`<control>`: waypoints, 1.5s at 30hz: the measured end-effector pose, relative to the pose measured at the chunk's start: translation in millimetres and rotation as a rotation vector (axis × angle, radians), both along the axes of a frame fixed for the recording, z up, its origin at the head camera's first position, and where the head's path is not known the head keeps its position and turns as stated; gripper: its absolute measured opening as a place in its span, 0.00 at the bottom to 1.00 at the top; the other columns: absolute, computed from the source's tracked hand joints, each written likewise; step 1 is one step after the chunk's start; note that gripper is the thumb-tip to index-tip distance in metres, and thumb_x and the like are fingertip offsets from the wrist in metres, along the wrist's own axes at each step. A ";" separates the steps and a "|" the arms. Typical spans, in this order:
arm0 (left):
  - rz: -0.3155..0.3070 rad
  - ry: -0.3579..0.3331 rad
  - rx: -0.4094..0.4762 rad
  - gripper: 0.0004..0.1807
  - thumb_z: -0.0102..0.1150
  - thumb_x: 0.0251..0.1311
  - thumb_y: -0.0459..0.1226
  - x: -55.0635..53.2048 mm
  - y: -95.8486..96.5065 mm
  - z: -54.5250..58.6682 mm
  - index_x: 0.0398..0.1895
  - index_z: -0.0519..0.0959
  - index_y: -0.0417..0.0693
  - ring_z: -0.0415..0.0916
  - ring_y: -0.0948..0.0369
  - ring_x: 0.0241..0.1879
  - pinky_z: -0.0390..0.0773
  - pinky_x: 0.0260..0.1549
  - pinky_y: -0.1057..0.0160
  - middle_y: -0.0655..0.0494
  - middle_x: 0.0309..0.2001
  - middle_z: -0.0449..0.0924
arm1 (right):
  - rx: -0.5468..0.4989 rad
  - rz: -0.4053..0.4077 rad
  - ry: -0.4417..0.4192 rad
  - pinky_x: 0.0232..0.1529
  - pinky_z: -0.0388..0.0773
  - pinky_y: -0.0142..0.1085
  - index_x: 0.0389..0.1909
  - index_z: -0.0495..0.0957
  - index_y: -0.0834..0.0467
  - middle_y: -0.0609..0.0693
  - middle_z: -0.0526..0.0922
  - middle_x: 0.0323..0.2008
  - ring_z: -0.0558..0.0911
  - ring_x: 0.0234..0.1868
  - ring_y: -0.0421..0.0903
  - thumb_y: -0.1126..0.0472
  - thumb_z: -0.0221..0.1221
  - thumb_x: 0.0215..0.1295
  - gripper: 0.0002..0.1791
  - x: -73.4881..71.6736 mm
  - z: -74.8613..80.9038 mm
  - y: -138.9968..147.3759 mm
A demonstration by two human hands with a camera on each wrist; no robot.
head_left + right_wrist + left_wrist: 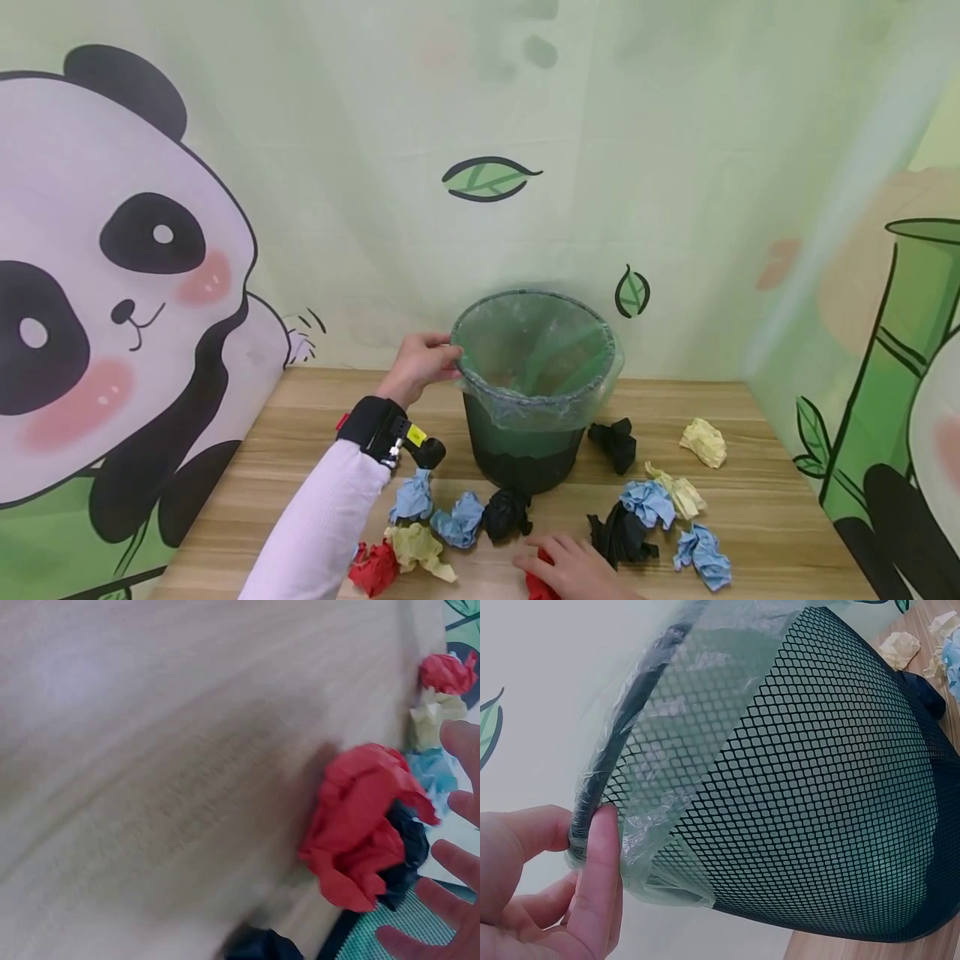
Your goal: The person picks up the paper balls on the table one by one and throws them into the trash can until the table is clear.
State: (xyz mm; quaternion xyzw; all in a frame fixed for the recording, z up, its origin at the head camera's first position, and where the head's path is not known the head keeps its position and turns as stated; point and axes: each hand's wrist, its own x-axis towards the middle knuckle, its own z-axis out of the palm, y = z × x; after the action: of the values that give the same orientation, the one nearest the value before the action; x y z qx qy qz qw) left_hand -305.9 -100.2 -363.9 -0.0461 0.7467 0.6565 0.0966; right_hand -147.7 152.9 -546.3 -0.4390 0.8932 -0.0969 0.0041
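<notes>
A black mesh waste bin (517,458) stands upright, lined with a thin green plastic bag (558,408) folded out over its rim. My left hand (422,364) pinches the rim on the left, thumb and fingers on either side, as the left wrist view confirms. Close to the front, my right hand (577,571) hovers by a crumpled red paper ball (360,825), its fingers spread and not closed round it. Just behind that ball is a crumpled black one (506,514).
Left of centre lie blue balls (457,521), a yellow ball (420,550) and another red ball (372,568). Several black, blue and yellow balls (705,442) are scattered on the right of the wooden table (300,467). A panda-printed cloth (360,208) hangs behind the bin.
</notes>
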 end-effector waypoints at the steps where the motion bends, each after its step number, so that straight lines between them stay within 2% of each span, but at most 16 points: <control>1: -0.002 0.002 0.002 0.24 0.54 0.54 0.34 -0.1 -0.1 -0.4 0.56 0.64 0.38 0.76 0.60 0.28 0.78 0.32 0.65 0.44 0.41 0.72 | 0.024 -0.012 -0.014 0.37 0.74 0.43 0.56 0.63 0.41 0.47 0.67 0.53 0.69 0.49 0.46 0.30 0.38 0.54 0.32 0.6 -3.4 -0.6; 3: 0.001 0.001 0.009 0.24 0.54 0.54 0.34 -0.8 -0.3 -1.2 0.55 0.64 0.38 0.76 0.59 0.28 0.78 0.32 0.65 0.44 0.41 0.73 | 0.061 -0.037 -0.035 0.36 0.73 0.44 0.56 0.63 0.39 0.46 0.67 0.54 0.68 0.50 0.46 0.29 0.36 0.54 0.32 1.6 -8.6 -1.6; 7: 0.005 0.004 0.012 0.23 0.54 0.54 0.35 -1.9 -0.4 -2.7 0.54 0.65 0.38 0.76 0.58 0.29 0.78 0.32 0.65 0.44 0.40 0.73 | 0.083 -0.051 -0.017 0.35 0.73 0.43 0.55 0.64 0.37 0.45 0.67 0.53 0.68 0.50 0.45 0.29 0.35 0.54 0.30 1.7 -17.1 -1.6; 12: 0.002 0.007 0.008 0.23 0.54 0.54 0.35 -2.5 -0.9 -3.9 0.53 0.66 0.39 0.76 0.58 0.30 0.78 0.33 0.64 0.45 0.40 0.74 | 0.055 -0.036 0.023 0.35 0.72 0.44 0.53 0.65 0.38 0.46 0.68 0.51 0.69 0.49 0.46 0.29 0.37 0.53 0.30 -3.0 -25.2 1.7; 17: -0.009 0.006 -0.002 0.22 0.54 0.54 0.36 -2.3 -1.1 -4.1 0.53 0.66 0.40 0.76 0.57 0.31 0.78 0.33 0.64 0.45 0.40 0.73 | 0.029 -0.002 0.061 0.36 0.74 0.40 0.53 0.66 0.42 0.48 0.68 0.49 0.69 0.47 0.46 0.30 0.38 0.54 0.31 -10.0 -32.4 4.7; 27: -0.011 -0.001 0.013 0.22 0.54 0.54 0.36 -2.0 -1.0 -5.7 0.53 0.66 0.40 0.75 0.57 0.31 0.78 0.33 0.64 0.45 0.40 0.74 | 0.025 -0.013 -0.008 0.35 0.73 0.38 0.52 0.68 0.44 0.46 0.69 0.45 0.70 0.42 0.44 0.29 0.40 0.52 0.32 -18.9 -37.6 0.8; 30: -0.007 -0.001 0.018 0.22 0.55 0.54 0.35 -2.1 -1.2 -6.3 0.53 0.66 0.40 0.75 0.57 0.31 0.78 0.34 0.64 0.45 0.40 0.74 | -0.002 -0.021 -0.008 0.32 0.72 0.35 0.49 0.70 0.44 0.44 0.70 0.42 0.69 0.38 0.42 0.34 0.45 0.54 0.26 -21.7 -40.6 0.2; 34: -0.005 -0.003 0.023 0.22 0.54 0.54 0.36 -2.5 -1.6 -6.3 0.53 0.66 0.40 0.75 0.56 0.32 0.78 0.34 0.64 0.45 0.40 0.73 | -0.047 -0.016 0.040 0.29 0.69 0.31 0.42 0.73 0.45 0.44 0.69 0.38 0.67 0.33 0.40 0.49 0.55 0.56 0.13 -24.3 -43.6 -0.7; 37: -0.005 -0.007 0.023 0.23 0.54 0.54 0.36 -3.1 -1.7 -5.8 0.54 0.66 0.40 0.75 0.56 0.32 0.78 0.34 0.64 0.45 0.40 0.73 | -0.066 -0.019 0.021 0.26 0.65 0.28 0.38 0.72 0.45 0.42 0.68 0.34 0.64 0.30 0.38 0.57 0.56 0.55 0.09 -27.3 -42.6 -1.8; 41: 0.001 -0.013 0.029 0.24 0.55 0.54 0.36 -4.2 -1.7 -5.9 0.54 0.65 0.40 0.75 0.57 0.32 0.78 0.34 0.64 0.45 0.40 0.73 | -0.072 -0.030 -0.007 0.25 0.62 0.25 0.33 0.71 0.45 0.41 0.67 0.31 0.63 0.27 0.36 0.57 0.56 0.54 0.06 -31.3 -39.6 -2.6; 45: 0.001 -0.015 0.035 0.25 0.55 0.54 0.36 -4.2 -1.7 -6.8 0.55 0.64 0.40 0.75 0.58 0.31 0.78 0.34 0.64 0.45 0.41 0.73 | -0.067 -0.035 0.032 0.24 0.61 0.25 0.29 0.70 0.45 0.40 0.66 0.29 0.63 0.27 0.36 0.57 0.57 0.54 0.05 -32.6 -38.4 -2.2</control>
State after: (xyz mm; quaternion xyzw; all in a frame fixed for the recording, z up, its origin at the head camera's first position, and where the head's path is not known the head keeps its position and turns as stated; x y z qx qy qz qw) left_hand -310.1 -102.0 -370.7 -0.0498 0.7343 0.6692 0.1026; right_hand -180.3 150.7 -584.7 -0.4249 0.8969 -0.1195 -0.0266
